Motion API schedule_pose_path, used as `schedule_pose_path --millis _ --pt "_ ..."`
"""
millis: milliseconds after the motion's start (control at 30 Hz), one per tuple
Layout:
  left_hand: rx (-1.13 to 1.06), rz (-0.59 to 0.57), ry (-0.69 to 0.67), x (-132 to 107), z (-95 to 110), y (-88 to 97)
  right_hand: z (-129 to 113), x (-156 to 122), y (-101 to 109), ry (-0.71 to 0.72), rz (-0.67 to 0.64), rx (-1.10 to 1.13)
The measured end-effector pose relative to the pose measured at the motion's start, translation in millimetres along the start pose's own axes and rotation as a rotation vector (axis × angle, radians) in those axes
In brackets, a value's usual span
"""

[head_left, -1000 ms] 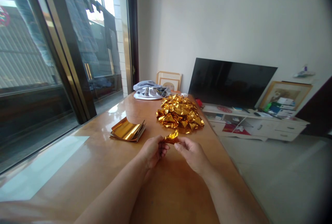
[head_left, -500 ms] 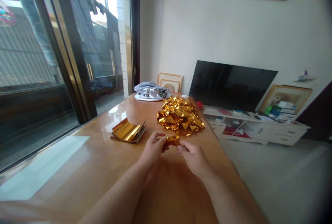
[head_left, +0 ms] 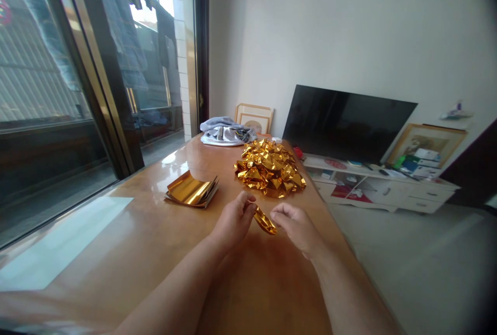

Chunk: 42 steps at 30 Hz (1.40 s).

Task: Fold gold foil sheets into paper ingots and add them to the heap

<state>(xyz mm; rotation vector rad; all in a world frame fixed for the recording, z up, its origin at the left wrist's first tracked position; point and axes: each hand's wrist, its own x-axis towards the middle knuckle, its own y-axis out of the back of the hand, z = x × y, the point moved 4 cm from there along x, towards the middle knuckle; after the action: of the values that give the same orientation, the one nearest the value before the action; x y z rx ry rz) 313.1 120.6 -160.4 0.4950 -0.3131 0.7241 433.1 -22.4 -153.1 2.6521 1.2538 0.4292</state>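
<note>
A folded strip of shiny gold foil paper (head_left: 265, 221) slants down to the right from the fingers of my left hand (head_left: 236, 217), which pinches its upper end. My right hand (head_left: 295, 225) is just right of the strip, its fingers curled and the thumb drawn in; no foil shows between them. Beyond both hands rises a heap of folded gold foil pieces (head_left: 269, 166). To the left lies a stack of flat gold foil sheets (head_left: 190, 190), the top ones curling up.
The glossy wooden table (head_left: 155, 252) runs away from me beside a sliding glass door. Folded cloth (head_left: 223, 132) lies at its far end. Rightward stand a low white cabinet (head_left: 404, 192) and a large dark television (head_left: 347, 125). A pale sheet (head_left: 73, 242) lies at left.
The foil strip has swung from nearly level between both hands to slanting down from my left hand. My right hand has come away from it, slightly to the right.
</note>
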Motion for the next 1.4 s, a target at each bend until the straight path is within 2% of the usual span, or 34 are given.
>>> schedule_pose_path --millis 167,533,667,800,933,1067,1233,1400 --pt "0.065 -0.035 -0.017 -1.5 3.8 -0.4 -4.7 -2.7 -3.8 -0.009 -0.068 -0.138" --pt "0.172 -0.065 -0.035 -3.2 6.7 -4.5 2.1 -1.4 -8.2 0.059 -0.082 -0.31" --pt "0.081 -0.021 -0.025 -2.4 8.4 -2.4 1.3 -1.3 -5.5 0.081 -0.012 -0.338" --pt "0.171 0.039 -0.006 -2.5 7.7 1.7 0.7 -0.1 -1.8 0.109 0.095 -0.347" --pt "0.179 -0.094 0.059 -5.4 1.3 -8.0 0.2 0.0 -1.8 0.141 0.18 -0.404" --pt "0.097 -0.177 0.158 -7.2 -6.5 -16.8 -3.8 -2.3 -6.5 0.207 0.198 -0.459" --pt "-0.003 -0.187 0.272 -5.1 -13.5 -19.0 -8.2 -4.9 -12.1 0.264 0.176 -0.485" --pt "-0.07 -0.162 0.299 -2.8 -14.5 -19.7 -9.0 -5.4 -13.2 0.266 0.167 -0.428"
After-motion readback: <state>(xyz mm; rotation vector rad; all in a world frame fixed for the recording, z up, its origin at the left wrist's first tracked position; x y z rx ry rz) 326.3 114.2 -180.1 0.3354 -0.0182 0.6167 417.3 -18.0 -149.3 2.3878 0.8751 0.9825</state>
